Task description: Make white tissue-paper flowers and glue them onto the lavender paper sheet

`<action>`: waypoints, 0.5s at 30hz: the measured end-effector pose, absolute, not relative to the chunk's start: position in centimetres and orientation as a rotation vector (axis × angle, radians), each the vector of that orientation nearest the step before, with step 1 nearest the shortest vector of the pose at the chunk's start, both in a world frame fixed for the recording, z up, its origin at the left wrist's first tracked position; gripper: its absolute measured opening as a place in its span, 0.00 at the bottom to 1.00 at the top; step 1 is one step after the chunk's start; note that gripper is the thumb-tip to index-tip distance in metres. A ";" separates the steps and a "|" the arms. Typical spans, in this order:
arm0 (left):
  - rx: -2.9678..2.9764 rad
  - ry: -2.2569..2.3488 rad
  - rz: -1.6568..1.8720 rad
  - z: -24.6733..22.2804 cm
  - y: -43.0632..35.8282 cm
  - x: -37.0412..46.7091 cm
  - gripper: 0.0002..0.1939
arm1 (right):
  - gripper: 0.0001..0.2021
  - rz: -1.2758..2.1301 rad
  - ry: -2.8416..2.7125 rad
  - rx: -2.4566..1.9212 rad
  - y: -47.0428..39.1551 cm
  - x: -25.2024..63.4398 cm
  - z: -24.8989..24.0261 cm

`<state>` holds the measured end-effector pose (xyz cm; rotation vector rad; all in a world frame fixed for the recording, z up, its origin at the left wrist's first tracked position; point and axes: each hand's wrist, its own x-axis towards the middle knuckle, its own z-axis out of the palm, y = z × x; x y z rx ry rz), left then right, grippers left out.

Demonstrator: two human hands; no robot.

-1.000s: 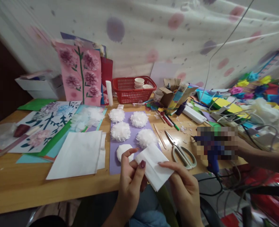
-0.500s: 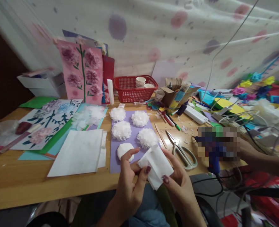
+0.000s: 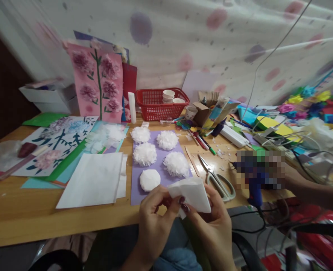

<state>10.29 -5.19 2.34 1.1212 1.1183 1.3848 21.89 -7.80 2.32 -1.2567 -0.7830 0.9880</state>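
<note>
Over the table's front edge, a folded white tissue paper (image 3: pixel 193 192) is pinched between my two hands. My left hand (image 3: pixel 157 220) grips its left edge with thumb and fingers. On its right side my right hand (image 3: pixel 215 222) holds it, the thumb near my left thumb at the lower edge. Just beyond lies a purple sheet (image 3: pixel 136 192) bearing several fluffy white paper flowers (image 3: pixel 176 164) and a flat white octagonal piece (image 3: pixel 149 180). Scissors (image 3: pixel 215 180) with pale handles rest right of the sheet, beside a thin wooden stick (image 3: pixel 192 161).
White sheets (image 3: pixel 90 182) and flower artwork (image 3: pixel 67 135) lie left. Behind are a red basket (image 3: pixel 162 109) with cups, and a pink flower panel (image 3: pixel 97 81). Another person's forearm (image 3: pixel 310 188) reaches in at right beside a blue glue gun (image 3: pixel 256 192). Markers, a power strip and cables lie nearby.
The folded tissue has turned and tilted in my hands, and my thumbs have come together at its lower edge. My left hand has moved down, uncovering the octagonal piece.
</note>
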 end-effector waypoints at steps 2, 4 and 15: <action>1.086 1.100 1.408 2.4 -5.1 10.2 0.12 | 0.14 0.839 -1.002 -1.255 -7.4 23.3 2.2; 0.987 1.127 1.433 2.5 -4.9 10.1 0.11 | 0.08 0.536 -1.241 -1.303 -6.7 25.6 1.8; 0.645 1.151 1.446 2.7 -4.0 9.9 0.17 | 0.15 -0.261 -1.610 -2.170 -3.6 32.6 -0.5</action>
